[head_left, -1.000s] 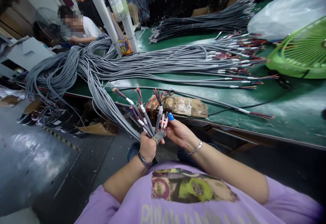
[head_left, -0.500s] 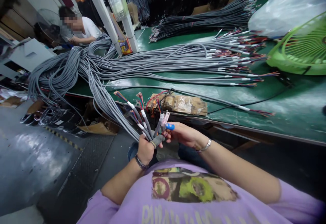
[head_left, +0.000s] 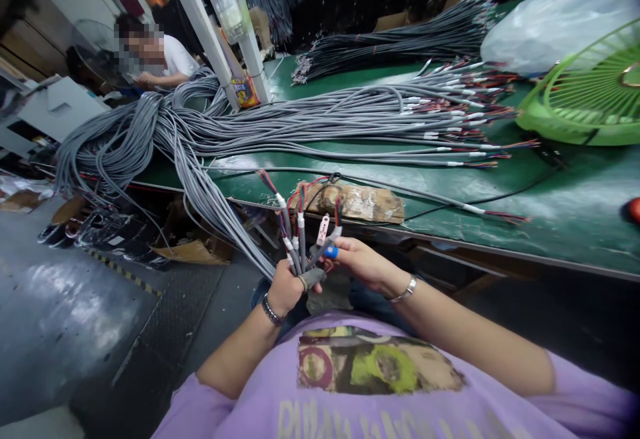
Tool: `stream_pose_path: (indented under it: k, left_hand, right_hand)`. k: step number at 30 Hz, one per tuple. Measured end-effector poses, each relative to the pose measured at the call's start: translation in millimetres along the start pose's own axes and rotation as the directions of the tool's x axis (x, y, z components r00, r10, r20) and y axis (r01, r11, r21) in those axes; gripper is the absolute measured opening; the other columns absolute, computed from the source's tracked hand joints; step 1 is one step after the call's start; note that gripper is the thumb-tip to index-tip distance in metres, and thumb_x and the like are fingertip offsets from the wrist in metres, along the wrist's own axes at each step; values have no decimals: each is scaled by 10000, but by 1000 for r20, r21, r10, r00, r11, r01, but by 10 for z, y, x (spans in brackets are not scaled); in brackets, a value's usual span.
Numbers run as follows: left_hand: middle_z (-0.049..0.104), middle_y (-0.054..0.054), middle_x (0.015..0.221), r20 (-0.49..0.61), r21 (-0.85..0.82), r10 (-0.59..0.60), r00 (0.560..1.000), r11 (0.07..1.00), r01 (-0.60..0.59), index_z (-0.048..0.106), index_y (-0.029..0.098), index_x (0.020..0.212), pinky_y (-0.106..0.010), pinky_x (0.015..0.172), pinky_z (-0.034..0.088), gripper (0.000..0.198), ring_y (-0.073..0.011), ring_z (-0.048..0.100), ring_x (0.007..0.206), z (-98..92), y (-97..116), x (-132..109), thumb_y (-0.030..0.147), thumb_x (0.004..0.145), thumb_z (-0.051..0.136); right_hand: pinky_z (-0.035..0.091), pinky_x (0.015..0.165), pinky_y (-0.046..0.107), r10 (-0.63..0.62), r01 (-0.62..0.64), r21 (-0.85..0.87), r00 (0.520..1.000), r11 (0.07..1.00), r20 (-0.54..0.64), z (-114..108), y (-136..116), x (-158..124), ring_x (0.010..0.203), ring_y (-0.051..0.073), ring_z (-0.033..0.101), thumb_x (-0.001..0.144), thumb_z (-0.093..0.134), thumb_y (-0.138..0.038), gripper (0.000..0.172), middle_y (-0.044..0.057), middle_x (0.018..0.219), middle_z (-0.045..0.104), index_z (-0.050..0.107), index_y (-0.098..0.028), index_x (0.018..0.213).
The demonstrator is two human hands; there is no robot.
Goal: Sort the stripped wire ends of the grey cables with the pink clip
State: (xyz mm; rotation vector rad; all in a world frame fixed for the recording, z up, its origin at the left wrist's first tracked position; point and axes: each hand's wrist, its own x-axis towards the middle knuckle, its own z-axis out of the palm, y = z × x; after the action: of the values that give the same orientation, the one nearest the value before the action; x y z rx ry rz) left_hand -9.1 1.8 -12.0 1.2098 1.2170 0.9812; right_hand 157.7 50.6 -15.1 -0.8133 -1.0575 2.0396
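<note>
While left hand (head_left: 287, 289) grips grey cables (head_left: 295, 252) — right hand (head_left: 357, 260) closed, seemingly on one cable (head_left: 331, 239).

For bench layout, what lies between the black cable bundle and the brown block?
Head view: grey cable rows, then one separate grey cable, with green benchtop between.

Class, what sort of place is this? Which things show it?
Probably a cable workshop or factory: long grey cables with coloured wire ends lie on a green workbench, darker cables lie behind them, and the left hand grips several cable ends.
</note>
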Motion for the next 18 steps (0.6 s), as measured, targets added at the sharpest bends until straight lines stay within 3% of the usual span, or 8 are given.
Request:
stream_pose_path:
  k: [3,7,10,14,16,18]
  left_hand:
    - [618,-33,485,-89,-48,34,995,998,-39,651,136,552,-245,507,390,288,-119,516,455,3,-48,7,360,726,703]
    - [610,-31,481,-111,-43,62,992,997,-67,666,132,577,-241,521,392,304,-118,518,474,3,-72,20,389,735,704]
    - [612,-33,492,-49,-35,15,999,999,-16,672,123,600,-237,503,383,307,-115,511,470,-23,-60,33,403,715,720]
    - [625,-33,498,115,-43,-92,989,994,98,681,109,660,-229,472,372,286,-111,515,441,-59,-18,36,382,664,763]
    - [628,-31,495,126,-64,-99,987,992,108,682,107,669,-225,466,369,281,-107,514,431,-63,-2,24,372,651,774]
    - [624,-30,483,96,-91,-84,992,991,93,681,107,646,-224,466,367,273,-104,512,429,-62,1,4,364,655,773]
  right_hand:
    - [467,599,255,75,-71,98,997,993,-33,-26,56,-54,596,92,517,642,791,-432,346,4,729,618,623,-154,760]
    - [390,544,228,-31,24,-103,997,994,-68,18,74,-104,558,85,457,654,787,-437,353,-23,631,563,587,-154,725]
    - [353,535,230,-107,97,-213,994,972,-38,75,43,-108,561,94,452,649,779,-459,365,-18,613,567,585,-153,690]
    - [366,557,248,-137,141,-251,990,958,32,121,54,-69,556,104,470,664,748,-485,355,-12,615,592,612,-160,702]
    - [367,553,250,-135,126,-262,991,957,-19,105,95,-23,546,101,463,664,738,-489,355,-13,602,582,610,-159,681]
    - [358,527,242,-102,60,-226,979,972,-179,56,136,30,520,86,434,645,736,-503,375,-20,587,555,584,-160,654]
